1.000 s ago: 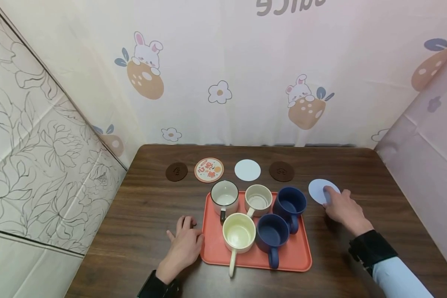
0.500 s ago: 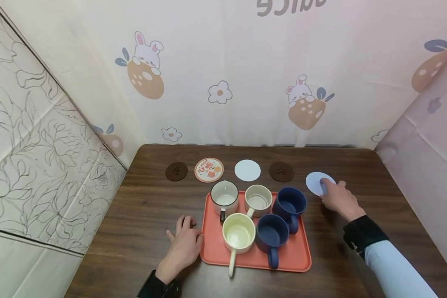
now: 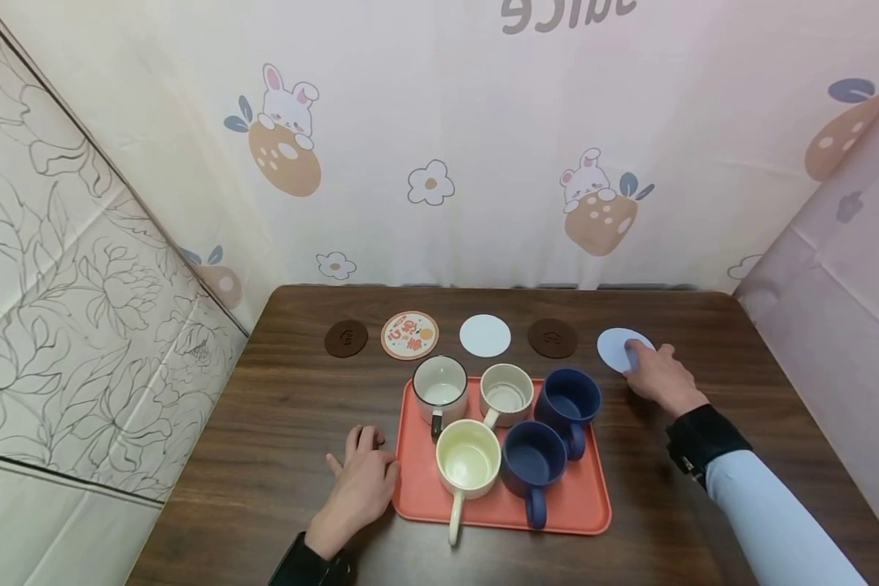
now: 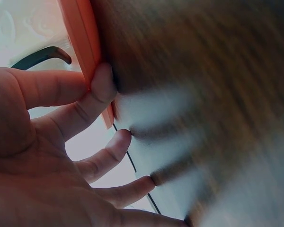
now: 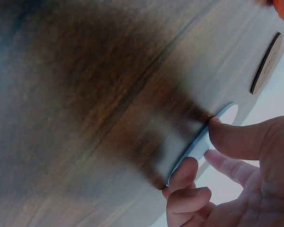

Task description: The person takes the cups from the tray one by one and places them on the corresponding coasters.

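My right hand point(image 3: 658, 376) lies on the table at the far right, its fingertips pressing on a pale blue round coaster point(image 3: 614, 345). In the right wrist view the thumb and fingers point(image 5: 187, 171) touch the edge of the coaster point(image 5: 204, 140), which lies flat on the wood. My left hand point(image 3: 362, 476) rests flat on the table beside the left edge of the orange tray point(image 3: 579, 506). In the left wrist view its thumb point(image 4: 102, 85) touches the tray rim point(image 4: 80, 42).
The tray carries a white dark-rimmed cup point(image 3: 440, 387), a cream cup point(image 3: 506, 392), two navy cups point(image 3: 570, 399) and a pale yellow cup point(image 3: 468, 464). Behind it lie two dark brown coasters point(image 3: 347, 338), a patterned coaster point(image 3: 409, 334) and a white coaster point(image 3: 485, 335). Curtains enclose the table.
My right hand has slid the pale blue coaster away from me and slightly left, into line with the row of coasters. The left hand has stayed put.
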Demonstrator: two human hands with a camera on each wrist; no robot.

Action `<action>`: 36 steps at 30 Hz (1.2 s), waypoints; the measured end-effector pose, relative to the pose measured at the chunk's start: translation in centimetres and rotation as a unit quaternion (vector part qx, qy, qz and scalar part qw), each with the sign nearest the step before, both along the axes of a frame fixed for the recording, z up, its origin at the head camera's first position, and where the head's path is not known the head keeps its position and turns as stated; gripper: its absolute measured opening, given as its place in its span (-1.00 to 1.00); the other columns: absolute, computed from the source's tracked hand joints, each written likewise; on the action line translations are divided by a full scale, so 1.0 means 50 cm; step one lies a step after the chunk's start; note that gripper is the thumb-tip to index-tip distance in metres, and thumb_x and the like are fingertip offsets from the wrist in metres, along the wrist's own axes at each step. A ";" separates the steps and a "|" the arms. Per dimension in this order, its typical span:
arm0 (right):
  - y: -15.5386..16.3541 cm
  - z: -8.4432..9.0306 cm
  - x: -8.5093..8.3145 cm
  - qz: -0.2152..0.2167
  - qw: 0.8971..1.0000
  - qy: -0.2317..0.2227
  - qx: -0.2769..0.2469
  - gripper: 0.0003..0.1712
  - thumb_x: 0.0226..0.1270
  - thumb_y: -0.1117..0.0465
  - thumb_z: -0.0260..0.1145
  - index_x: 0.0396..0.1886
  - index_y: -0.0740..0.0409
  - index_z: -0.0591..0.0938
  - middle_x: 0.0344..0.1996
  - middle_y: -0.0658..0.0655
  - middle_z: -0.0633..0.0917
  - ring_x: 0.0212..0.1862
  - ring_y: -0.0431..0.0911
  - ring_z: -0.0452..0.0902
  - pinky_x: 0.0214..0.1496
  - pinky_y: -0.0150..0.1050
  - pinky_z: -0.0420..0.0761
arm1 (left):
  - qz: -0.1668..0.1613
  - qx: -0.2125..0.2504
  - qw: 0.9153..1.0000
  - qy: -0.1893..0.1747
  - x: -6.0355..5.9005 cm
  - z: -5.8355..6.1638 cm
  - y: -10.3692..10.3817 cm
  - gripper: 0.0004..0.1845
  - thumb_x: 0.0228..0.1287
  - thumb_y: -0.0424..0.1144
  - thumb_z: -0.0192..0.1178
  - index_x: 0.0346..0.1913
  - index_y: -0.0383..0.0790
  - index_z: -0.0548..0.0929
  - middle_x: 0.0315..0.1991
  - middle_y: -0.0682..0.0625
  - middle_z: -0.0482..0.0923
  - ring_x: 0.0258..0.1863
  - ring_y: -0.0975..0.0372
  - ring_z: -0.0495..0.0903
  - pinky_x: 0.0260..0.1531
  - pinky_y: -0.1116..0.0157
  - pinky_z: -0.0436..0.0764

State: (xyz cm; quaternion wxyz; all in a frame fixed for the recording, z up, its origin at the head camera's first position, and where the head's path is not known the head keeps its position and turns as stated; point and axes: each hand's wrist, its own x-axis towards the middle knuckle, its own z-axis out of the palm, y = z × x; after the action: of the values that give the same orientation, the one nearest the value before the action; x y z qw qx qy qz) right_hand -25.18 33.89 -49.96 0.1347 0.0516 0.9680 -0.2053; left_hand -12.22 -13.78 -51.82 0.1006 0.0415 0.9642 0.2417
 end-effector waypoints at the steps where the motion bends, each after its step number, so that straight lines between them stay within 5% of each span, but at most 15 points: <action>1: -0.002 0.002 -0.003 -0.002 1.000 -0.002 0.000 -0.26 0.50 0.24 0.30 0.50 0.42 0.21 0.17 0.79 0.15 0.00 0.60 0.31 -0.02 0.56 0.48 | 0.000 0.000 1.000 -0.001 0.000 0.000 -0.001 -0.74 0.53 -0.27 0.19 -0.36 -0.08 0.79 0.13 -0.09 0.36 0.50 -0.24 0.05 0.09 -0.73 -0.12; 29: -0.006 -0.009 -0.051 -0.003 1.000 -0.010 0.003 -0.28 0.51 0.24 0.25 0.49 0.45 0.19 0.21 0.84 0.10 0.05 0.61 0.27 0.06 0.60 0.40 | 0.011 -0.003 1.000 -0.004 -0.002 -0.003 -0.006 -0.76 0.51 -0.26 0.21 -0.33 -0.11 0.81 0.14 -0.10 0.37 0.51 -0.24 0.05 0.10 -0.72 -0.13; 36: -0.038 0.015 0.009 0.016 0.999 0.030 -0.002 -0.34 0.55 0.23 0.24 0.46 0.51 0.28 0.20 0.77 0.26 0.06 0.54 0.40 -0.03 0.48 0.51 | 0.002 0.000 1.000 0.002 -0.001 -0.002 -0.005 -0.74 0.52 -0.26 0.20 -0.40 -0.06 0.76 0.13 -0.09 0.36 0.50 -0.24 0.06 0.09 -0.73 -0.12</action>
State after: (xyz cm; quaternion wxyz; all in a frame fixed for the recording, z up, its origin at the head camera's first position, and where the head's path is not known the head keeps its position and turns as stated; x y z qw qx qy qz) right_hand -24.71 31.97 -49.20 0.1087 0.0299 0.9719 -0.2064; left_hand -12.25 -14.05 -51.95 0.0984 0.0400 0.9646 0.2413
